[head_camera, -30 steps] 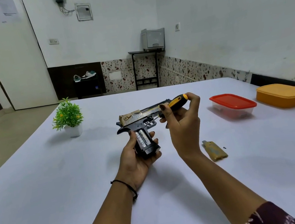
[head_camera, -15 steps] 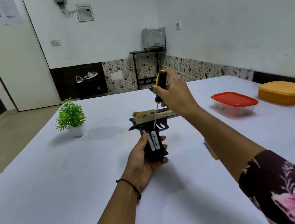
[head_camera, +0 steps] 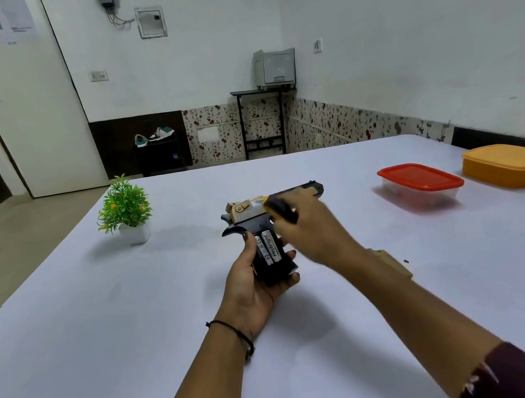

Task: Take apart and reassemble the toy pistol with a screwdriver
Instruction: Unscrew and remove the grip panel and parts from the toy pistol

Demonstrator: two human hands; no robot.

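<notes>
Toy pistol point(head_camera: 248, 226): held clear above the table point(head_camera: 68, 335), near its centre; barrel pointing right, grip angled down toward the camera.
Left hand point(head_camera: 253, 297): wrapped round the pistol grip from below and left; thumb along the left edge, fingertips showing at the right edge.
Batteries point(head_camera: 267, 246): two cells, seated side by side in the uncovered grip compartment, labels facing the camera.
Right hand point(head_camera: 319, 238): motion-blurred; closed round the screwdriver handle, just right of the grip and in front of the trigger area.
Screwdriver point(head_camera: 282, 211): yellow-and-black handle only, projecting from the top of the right hand across the slide; shaft and tip not discernible.
Grip cover point(head_camera: 395, 265): tan panel, flat on the table right of the hands, partly hidden behind the right forearm.
Dark speck point(head_camera: 406, 261): on the table just beside the cover; too small to identify.
Red-lidded container point(head_camera: 419, 177): on the table, far right, lid on.
Orange container point(head_camera: 508, 162): beside the red-lidded one, nearer the right edge.
Potted plant point(head_camera: 125, 209): far left of the table, well apart from the pistol.
Bracelet point(head_camera: 238, 334): dark band on the left wrist.
</notes>
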